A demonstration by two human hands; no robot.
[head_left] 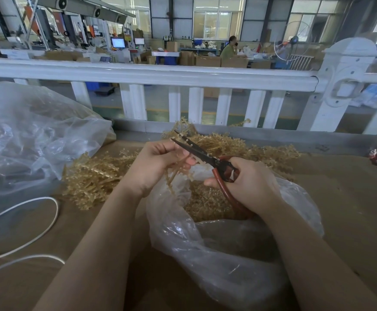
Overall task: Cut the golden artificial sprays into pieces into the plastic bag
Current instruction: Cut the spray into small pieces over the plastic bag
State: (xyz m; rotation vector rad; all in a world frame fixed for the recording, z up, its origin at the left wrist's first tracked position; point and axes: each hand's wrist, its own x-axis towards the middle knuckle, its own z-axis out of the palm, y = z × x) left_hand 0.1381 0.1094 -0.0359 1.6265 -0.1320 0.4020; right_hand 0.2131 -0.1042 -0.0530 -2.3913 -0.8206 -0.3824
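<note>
A brown worktop (344, 198) carries a heap of golden sprays (93, 176), an open plastic bag (216, 243) of cut pieces, a larger clear bag (26, 135) and white cord (48, 221).

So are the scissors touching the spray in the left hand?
Touching: in the head view the open scissors blades straddle the spray held by the left hand.

left hand (155, 163): fingers curled, pinching | right hand (249, 184): gripping
</note>
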